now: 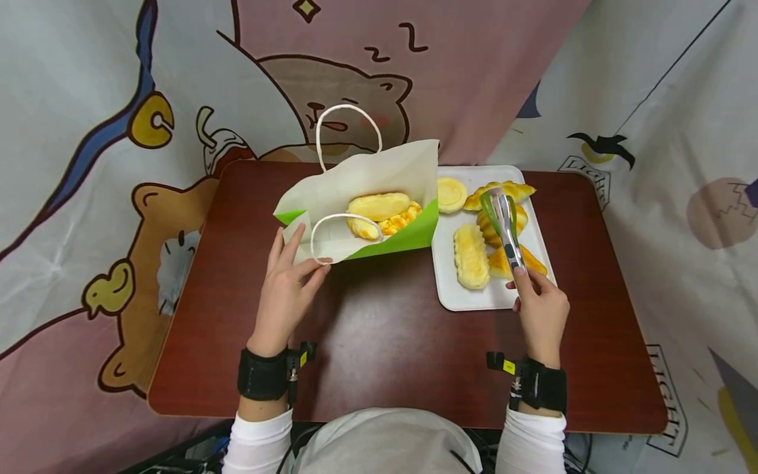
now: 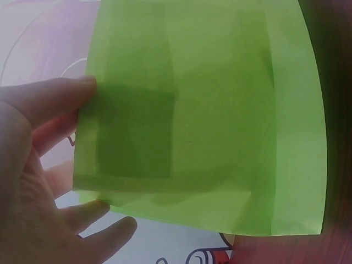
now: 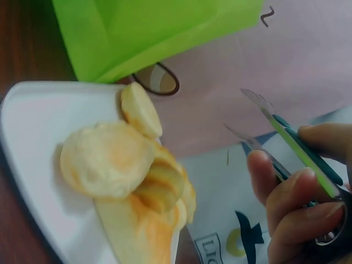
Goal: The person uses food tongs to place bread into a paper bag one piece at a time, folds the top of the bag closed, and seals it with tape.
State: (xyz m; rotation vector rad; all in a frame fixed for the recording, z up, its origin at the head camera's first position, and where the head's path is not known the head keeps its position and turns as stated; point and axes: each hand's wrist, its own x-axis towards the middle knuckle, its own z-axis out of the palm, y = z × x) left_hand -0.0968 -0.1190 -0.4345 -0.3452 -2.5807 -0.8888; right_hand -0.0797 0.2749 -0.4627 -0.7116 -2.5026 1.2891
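Observation:
My left hand (image 1: 290,289) pinches the near rim of a green paper bag (image 1: 408,238) with a white inside and white cord handles. In the left wrist view, the thumb lies on the outside of the green bag (image 2: 220,121). Inside the bag are an elongated bread roll (image 1: 378,206) and another browned pastry (image 1: 403,221). My right hand (image 1: 543,313) grips metal tongs (image 1: 508,230) with green edges over the white tray (image 1: 447,295). The right wrist view shows the tongs' arms apart, nothing between their tips. Below them lie a ridged bread (image 1: 472,257) and several other pastries.
A round tart-like pastry (image 1: 451,195) sits at the tray's back left, against the bag's side. Both bag and tray stand on a dark red-brown table (image 1: 379,349). A printed cartoon curtain (image 1: 497,79) hangs right behind and beside the table.

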